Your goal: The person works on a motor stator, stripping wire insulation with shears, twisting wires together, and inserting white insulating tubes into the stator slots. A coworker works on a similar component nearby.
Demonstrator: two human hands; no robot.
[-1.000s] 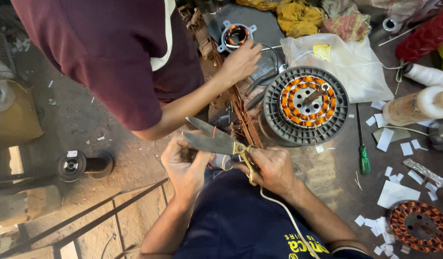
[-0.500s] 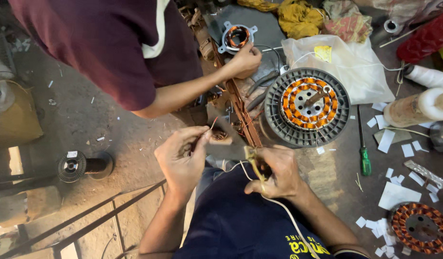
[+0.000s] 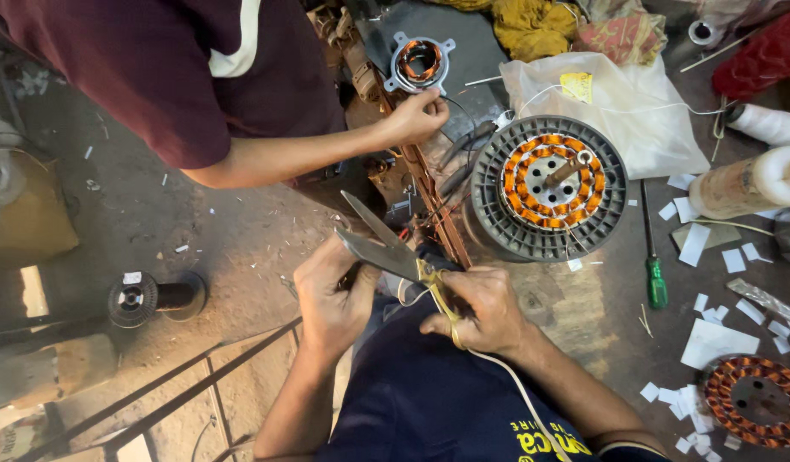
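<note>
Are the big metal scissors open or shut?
Open. The big metal scissors in the right hand show two blades spread apart in a V.

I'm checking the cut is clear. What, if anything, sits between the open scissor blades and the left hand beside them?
Nothing visible does. The scissors, in the right hand, have their open blades right against the left hand, whose fingers sit under the lower blade. Whatever they pinch is too small to tell.

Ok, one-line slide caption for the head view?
Right hand holds open scissors beside the left hand, near a round wound motor core; another person's hand reaches in above.
</note>
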